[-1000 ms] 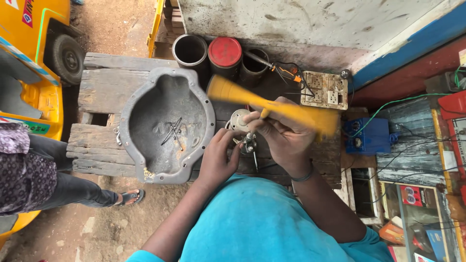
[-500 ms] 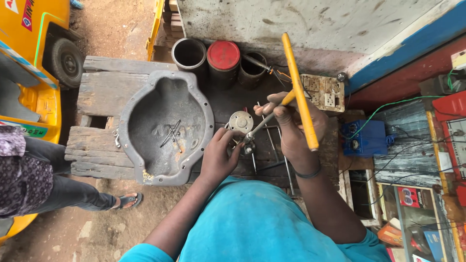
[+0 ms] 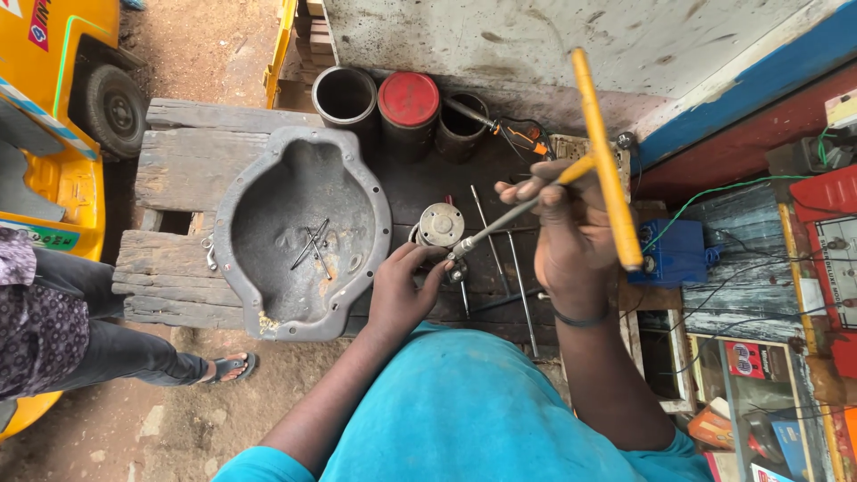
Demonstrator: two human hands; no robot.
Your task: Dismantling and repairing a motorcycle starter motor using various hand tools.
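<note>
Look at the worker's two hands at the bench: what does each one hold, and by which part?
The right hand grips a yellow-handled T-wrench by its metal shaft just below the crossbar. The left hand steadies a small metal part at the wrench tip with its fingers.

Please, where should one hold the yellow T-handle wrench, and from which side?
Judging by its shape, grip the yellow crossbar of the T-handle wrench from above, near the shaft joint. The bar is clear there; the right hand already holds the shaft below, and the left hand steadies the lower tip.

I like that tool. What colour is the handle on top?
Yellow. The T-handle of the wrench in the right hand shows clearly in the head view.
</note>
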